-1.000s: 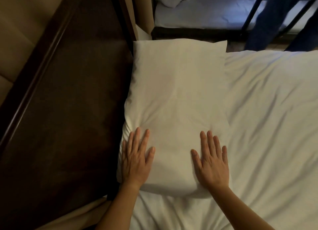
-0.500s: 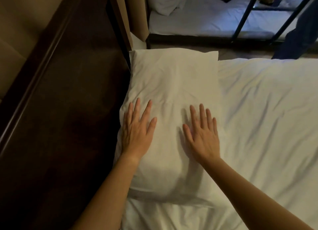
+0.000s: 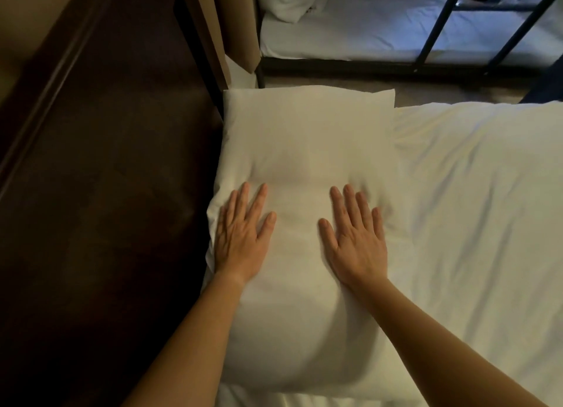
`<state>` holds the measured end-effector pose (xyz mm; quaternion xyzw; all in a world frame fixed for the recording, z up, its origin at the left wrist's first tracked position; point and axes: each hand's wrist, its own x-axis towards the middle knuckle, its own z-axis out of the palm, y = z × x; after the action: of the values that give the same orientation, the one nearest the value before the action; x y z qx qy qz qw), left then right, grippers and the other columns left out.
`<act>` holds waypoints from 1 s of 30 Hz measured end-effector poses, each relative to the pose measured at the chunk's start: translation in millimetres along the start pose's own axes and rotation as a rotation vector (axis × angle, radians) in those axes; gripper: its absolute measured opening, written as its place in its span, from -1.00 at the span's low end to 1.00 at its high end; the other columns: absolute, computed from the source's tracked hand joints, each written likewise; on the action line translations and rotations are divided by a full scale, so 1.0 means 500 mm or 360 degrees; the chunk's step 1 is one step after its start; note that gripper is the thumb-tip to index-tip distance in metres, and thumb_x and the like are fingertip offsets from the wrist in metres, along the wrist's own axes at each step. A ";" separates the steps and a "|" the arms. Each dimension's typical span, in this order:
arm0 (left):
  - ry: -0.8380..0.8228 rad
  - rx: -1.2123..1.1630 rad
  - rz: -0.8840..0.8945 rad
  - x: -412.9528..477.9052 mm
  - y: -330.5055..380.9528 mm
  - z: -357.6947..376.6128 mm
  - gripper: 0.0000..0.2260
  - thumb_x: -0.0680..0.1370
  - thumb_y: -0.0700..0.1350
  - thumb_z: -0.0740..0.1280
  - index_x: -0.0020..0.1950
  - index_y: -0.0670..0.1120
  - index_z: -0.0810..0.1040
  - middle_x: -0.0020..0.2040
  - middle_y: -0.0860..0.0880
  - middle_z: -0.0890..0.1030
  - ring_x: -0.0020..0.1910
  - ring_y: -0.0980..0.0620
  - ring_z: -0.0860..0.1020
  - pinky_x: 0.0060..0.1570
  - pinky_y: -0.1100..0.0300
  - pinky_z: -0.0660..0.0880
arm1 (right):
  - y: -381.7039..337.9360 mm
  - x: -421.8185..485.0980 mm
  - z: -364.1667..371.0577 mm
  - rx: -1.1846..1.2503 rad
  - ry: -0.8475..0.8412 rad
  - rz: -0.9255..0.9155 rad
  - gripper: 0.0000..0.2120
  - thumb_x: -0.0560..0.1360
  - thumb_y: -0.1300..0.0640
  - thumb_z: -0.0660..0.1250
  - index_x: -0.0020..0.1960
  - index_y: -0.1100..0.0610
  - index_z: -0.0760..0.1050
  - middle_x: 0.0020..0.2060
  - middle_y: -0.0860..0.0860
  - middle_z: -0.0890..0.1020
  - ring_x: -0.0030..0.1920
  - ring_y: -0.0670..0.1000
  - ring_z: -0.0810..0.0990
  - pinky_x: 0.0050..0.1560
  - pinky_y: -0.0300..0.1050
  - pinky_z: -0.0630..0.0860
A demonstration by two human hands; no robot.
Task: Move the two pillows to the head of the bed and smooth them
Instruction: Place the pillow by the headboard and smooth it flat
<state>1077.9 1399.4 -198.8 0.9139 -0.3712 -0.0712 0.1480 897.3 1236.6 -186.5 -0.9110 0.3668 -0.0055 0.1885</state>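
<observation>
Left hand [image 3: 240,239] and right hand [image 3: 355,242] lie flat on the pillow [image 3: 304,144].

Dim, warm yellowish light over the bed [image 3: 472,208]; cooler bluish light on the far bed [image 3: 365,25] at top. Headboard [image 3: 106,193] at left nearly black, detail lost. Soft shadows beside both hands on the pillow [image 3: 304,138]. Slight overall softness, fingers [image 3: 350,199] a little blurred. Wide-angle bending at the edges. No glare.

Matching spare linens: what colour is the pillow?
Plain white pillow, seen in the head view.
</observation>
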 end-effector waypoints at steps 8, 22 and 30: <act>0.0038 -0.0141 -0.0031 0.019 -0.004 -0.023 -0.37 0.69 0.37 -0.14 0.75 0.21 0.00 0.77 0.06 -0.01 0.74 0.03 -0.07 0.69 -0.03 -0.10 | 0.031 0.024 -0.038 0.0007 0.0051 0.0086 -0.34 0.71 -0.34 -0.23 0.74 -0.16 -0.26 0.72 -0.10 -0.22 0.70 -0.03 -0.30 0.69 0.12 -0.24; -0.0011 -0.0053 0.0084 0.256 0.058 -0.001 -0.44 0.72 0.33 -0.12 0.73 0.31 -0.08 0.77 0.07 -0.08 0.73 -0.01 -0.15 0.68 -0.07 -0.18 | 0.002 0.258 -0.044 0.0008 0.0065 -0.0170 -0.39 0.72 -0.35 -0.28 0.73 -0.24 -0.23 0.74 -0.08 -0.19 0.71 0.03 -0.28 0.69 0.22 -0.24; 0.0082 -0.0007 0.0050 0.232 0.026 0.021 -0.43 0.71 0.33 -0.09 0.73 0.31 -0.02 0.77 0.07 -0.01 0.73 -0.01 -0.06 0.68 -0.06 -0.07 | 0.007 0.232 -0.035 0.0027 0.0114 0.0014 -0.38 0.72 -0.34 -0.26 0.73 -0.22 -0.24 0.73 -0.11 -0.18 0.71 -0.01 -0.27 0.69 0.20 -0.25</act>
<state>1149.7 1307.2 -207.2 0.9092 -0.3813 -0.0461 0.1605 977.1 1150.7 -186.3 -0.9070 0.3772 -0.0403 0.1828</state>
